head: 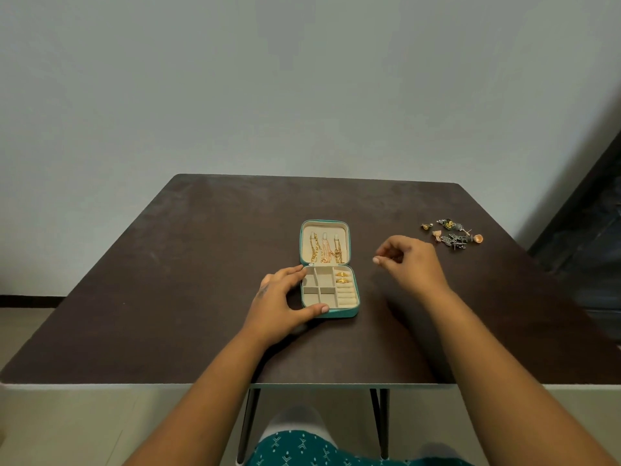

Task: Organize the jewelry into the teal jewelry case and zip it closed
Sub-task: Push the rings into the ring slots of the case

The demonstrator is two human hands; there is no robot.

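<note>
The teal jewelry case [349,312] lies open at the middle of the table. Three gold chains [325,252] hang in its lid. Two gold rings [342,277] sit in the ring rolls on the right of its base. The small compartments look empty. My left hand [280,297] holds the case's left side, thumb on the front edge and fingers near the hinge. My right hand [408,262] hovers just right of the case with fingers curled, thumb and forefinger pinched on something too small to make out. A pile of loose earrings [452,235] lies at the far right.
The dark brown table [201,264] stands against a pale wall. Its near edge runs in front of my lap. A dark object stands beyond the table's right side.
</note>
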